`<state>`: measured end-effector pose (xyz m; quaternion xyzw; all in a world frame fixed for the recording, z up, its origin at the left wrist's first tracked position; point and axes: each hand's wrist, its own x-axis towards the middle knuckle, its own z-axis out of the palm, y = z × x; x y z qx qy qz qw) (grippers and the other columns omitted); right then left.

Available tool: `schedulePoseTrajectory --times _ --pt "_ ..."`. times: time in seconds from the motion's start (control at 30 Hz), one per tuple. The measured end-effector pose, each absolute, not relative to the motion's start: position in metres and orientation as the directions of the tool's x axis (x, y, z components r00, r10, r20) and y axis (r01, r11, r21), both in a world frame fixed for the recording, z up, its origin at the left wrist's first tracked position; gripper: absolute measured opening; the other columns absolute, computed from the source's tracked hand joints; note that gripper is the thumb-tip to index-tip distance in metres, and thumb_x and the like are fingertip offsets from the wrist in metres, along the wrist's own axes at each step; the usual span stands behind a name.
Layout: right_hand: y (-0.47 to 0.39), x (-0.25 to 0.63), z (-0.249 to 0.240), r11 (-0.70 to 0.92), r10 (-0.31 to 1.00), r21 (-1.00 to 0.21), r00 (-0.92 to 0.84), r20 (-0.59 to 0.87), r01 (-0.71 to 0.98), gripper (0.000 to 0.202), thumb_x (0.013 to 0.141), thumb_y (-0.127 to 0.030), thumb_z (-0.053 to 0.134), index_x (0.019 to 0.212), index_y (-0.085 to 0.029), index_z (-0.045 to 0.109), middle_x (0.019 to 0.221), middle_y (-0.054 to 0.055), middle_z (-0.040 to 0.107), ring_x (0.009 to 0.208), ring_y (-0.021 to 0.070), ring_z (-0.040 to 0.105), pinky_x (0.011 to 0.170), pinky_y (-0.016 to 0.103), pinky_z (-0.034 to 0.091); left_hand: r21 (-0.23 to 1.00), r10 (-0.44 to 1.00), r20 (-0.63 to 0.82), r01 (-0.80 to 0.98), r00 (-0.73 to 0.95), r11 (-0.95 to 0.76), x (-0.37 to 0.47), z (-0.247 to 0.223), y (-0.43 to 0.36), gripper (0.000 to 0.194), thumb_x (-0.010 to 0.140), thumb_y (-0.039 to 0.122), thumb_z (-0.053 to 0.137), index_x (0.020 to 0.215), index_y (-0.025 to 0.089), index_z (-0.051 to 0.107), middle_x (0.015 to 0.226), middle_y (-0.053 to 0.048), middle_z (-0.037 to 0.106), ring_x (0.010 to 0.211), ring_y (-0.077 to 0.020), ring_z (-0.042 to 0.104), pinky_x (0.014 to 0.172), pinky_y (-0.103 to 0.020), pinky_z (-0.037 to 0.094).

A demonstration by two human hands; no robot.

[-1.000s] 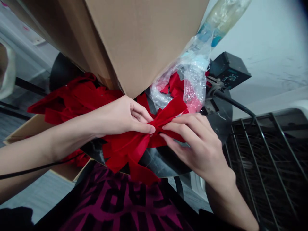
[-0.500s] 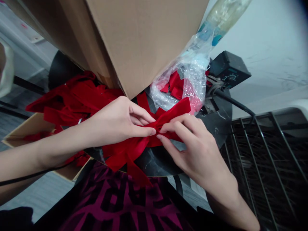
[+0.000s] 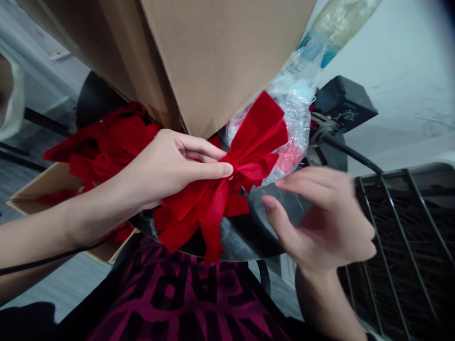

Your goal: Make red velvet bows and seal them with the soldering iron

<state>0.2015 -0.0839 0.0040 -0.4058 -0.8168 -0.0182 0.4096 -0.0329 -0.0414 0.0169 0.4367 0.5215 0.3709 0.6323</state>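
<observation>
My left hand (image 3: 174,166) pinches the gathered middle of a red velvet bow (image 3: 261,130) between thumb and fingers, with the thumb lying along the near side of the knot. The bow is above the near part of the black marbled table (image 3: 245,237), one set of wide loops fanned up and away from me, and red strips hang down beneath my fingers towards the table's near edge. I cannot tell which of those strips belong to this bow.

My right hand (image 3: 325,215) is off the velvet, to the right of the bow. Its thumb and fingers are parted with nothing between them, the fingers close together and a little blurred.

Past my left wrist lies a heap of red velvet pieces (image 3: 103,142), and below it, lower than the tabletop, an open carton (image 3: 39,187) has more red inside. A tall cardboard box (image 3: 231,57) stands just beyond the bow. Behind the loops is a clear plastic bag (image 3: 298,109), and to its right sits a black control box (image 3: 343,102) with a dial. Further right and nearer me is a black wire rack (image 3: 398,227).
</observation>
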Motion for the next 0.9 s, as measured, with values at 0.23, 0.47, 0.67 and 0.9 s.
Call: schedulePoseTrajectory --times 0.23,0.47,0.67,0.9 --pt "-0.098 0.145 -0.014 0.324 0.922 -0.765 -0.004 0.387 0.557 0.009 0.099 -0.024 0.067 0.094 -0.022 0.075 0.078 -0.001 0.076 0.063 0.0121 0.067 0.064 0.027 0.057 0.987 0.985 -0.149 0.08 0.082 0.142 -0.026 0.019 -0.045 0.02 0.074 0.018 0.09 0.093 0.023 0.086 0.083 0.004 0.083 0.084 -0.0167 0.08 0.073 -0.019 0.064" --pt "-0.113 0.148 -0.025 -0.157 0.979 -0.986 -0.139 -0.149 -0.049 0.02 0.104 -0.043 0.063 0.106 -0.023 0.064 0.059 -0.007 0.063 0.044 0.0096 0.059 0.044 0.02 0.046 0.984 0.977 -0.17 -0.037 0.13 0.176 -0.027 0.021 -0.045 0.043 0.079 0.022 0.088 0.118 0.024 0.073 0.08 0.006 0.083 0.079 -0.0177 0.08 0.07 -0.021 0.063" --pt "-0.154 0.188 -0.025 -0.414 0.799 -0.894 -0.403 -0.447 0.17 0.019 0.1 -0.039 0.069 0.101 -0.025 0.057 0.066 -0.009 0.057 0.049 0.0076 0.06 0.045 0.017 0.042 0.996 0.997 0.076 -0.042 0.018 -0.075 -0.034 0.029 -0.035 0.031 0.082 0.025 0.088 0.103 0.023 0.065 0.075 0.005 0.081 0.068 -0.0155 0.078 0.062 -0.021 0.062" --pt "-0.131 0.222 -0.006 -0.131 0.956 -0.911 -0.194 -0.221 0.39 0.018 0.093 -0.037 0.076 0.104 -0.024 0.073 0.086 0.0 0.074 0.055 0.0074 0.061 0.048 0.02 0.046 0.986 0.991 0.117 0.108 0.072 -0.124 -0.031 0.039 -0.035 0.022 0.078 0.024 0.09 0.087 0.023 0.07 0.075 0.005 0.08 0.075 -0.0196 0.082 0.06 -0.02 0.062"
